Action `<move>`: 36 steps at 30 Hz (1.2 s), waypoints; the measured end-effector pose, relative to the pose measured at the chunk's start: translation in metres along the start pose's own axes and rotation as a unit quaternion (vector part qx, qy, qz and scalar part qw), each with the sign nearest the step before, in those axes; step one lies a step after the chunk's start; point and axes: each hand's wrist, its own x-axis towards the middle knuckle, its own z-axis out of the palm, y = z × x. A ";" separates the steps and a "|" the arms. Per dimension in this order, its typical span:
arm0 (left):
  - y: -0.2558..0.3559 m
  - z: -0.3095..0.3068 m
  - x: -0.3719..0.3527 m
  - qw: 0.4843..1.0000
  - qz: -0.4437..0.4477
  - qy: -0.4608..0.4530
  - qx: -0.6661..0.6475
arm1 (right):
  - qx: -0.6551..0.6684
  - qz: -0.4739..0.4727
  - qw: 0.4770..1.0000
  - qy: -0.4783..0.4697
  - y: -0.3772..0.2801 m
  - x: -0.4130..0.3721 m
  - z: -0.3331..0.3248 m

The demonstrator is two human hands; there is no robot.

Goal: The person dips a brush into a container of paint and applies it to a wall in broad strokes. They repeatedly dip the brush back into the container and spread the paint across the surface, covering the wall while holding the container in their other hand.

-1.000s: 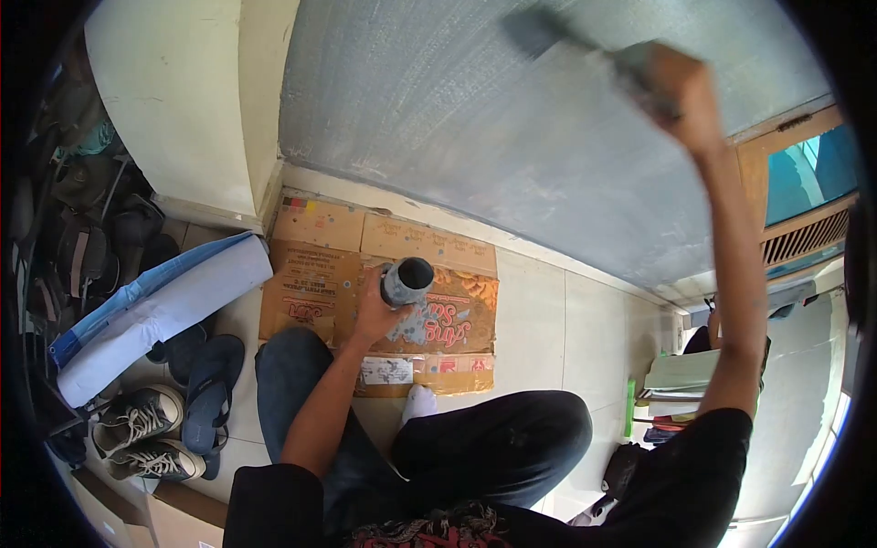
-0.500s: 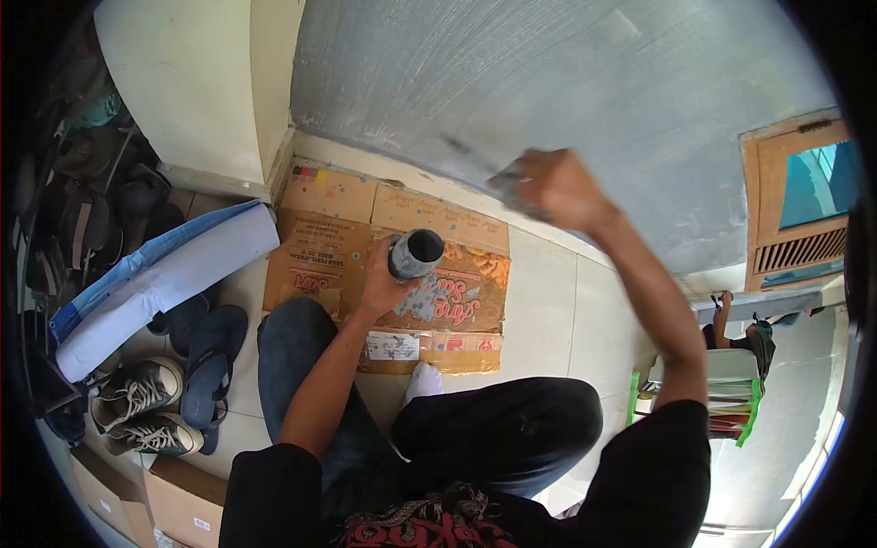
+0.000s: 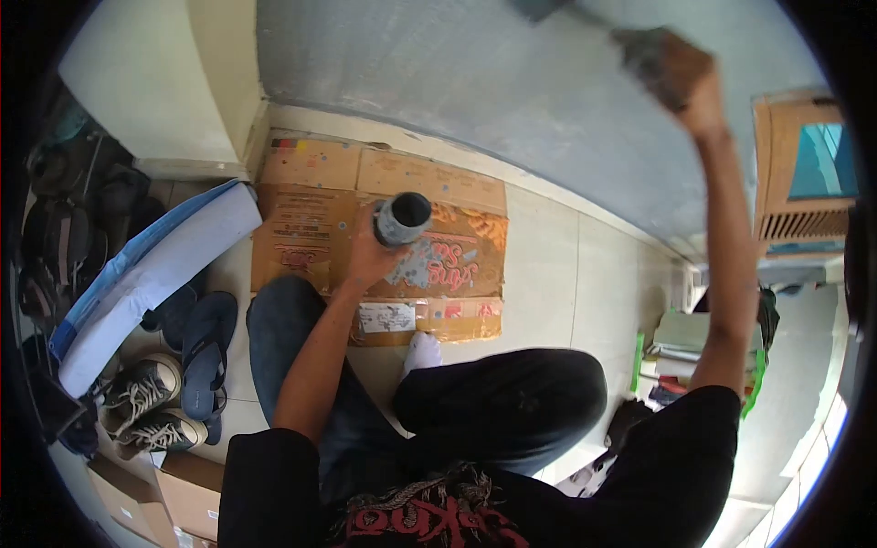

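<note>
My left hand (image 3: pixel 369 251) is wrapped round a paint-smeared cylindrical cup (image 3: pixel 395 233), its dark open mouth facing up, above the flattened cardboard (image 3: pixel 306 233). Up to the right, in front of the grey-painted wall (image 3: pixel 438 87), my right hand (image 3: pixel 681 78) is closed round the grey-smeared handle of a paintbrush (image 3: pixel 589 15). Motion blurs the brush, and its dark head lies against the wall at the top edge of the view.
To the left lie a long white-and-blue roll (image 3: pixel 169 274), sneakers (image 3: pixel 151 388) and blue flip-flops (image 3: pixel 208 356). Cardboard boxes (image 3: pixel 187 493) stand at lower left. A wooden vent frame (image 3: pixel 767 169) and a green-edged rack (image 3: pixel 694 356) are at right.
My right hand has swept up and to the right along the wall with the brush. The left hand still holds the cup; the view has shifted slightly.
</note>
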 end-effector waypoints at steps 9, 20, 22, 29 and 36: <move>0.011 -0.003 -0.002 0.998 0.008 -0.044 -0.038 | -0.065 0.123 0.979 0.152 0.003 -0.053 -0.145; -0.023 -0.002 0.000 0.998 0.018 -0.055 -0.011 | 0.211 0.014 0.954 -0.213 -0.171 -0.024 0.184; -0.024 -0.001 0.003 0.998 0.003 -0.046 -0.053 | 0.212 0.005 0.951 -0.224 -0.165 -0.025 0.207; -0.007 -0.014 0.025 0.997 -0.051 -0.011 -0.058 | 0.125 0.105 0.983 -0.081 -0.030 -0.053 0.053; 0.005 -0.012 0.031 1.000 0.000 0.018 0.008 | -0.236 -0.021 0.961 0.143 0.067 -0.038 -0.191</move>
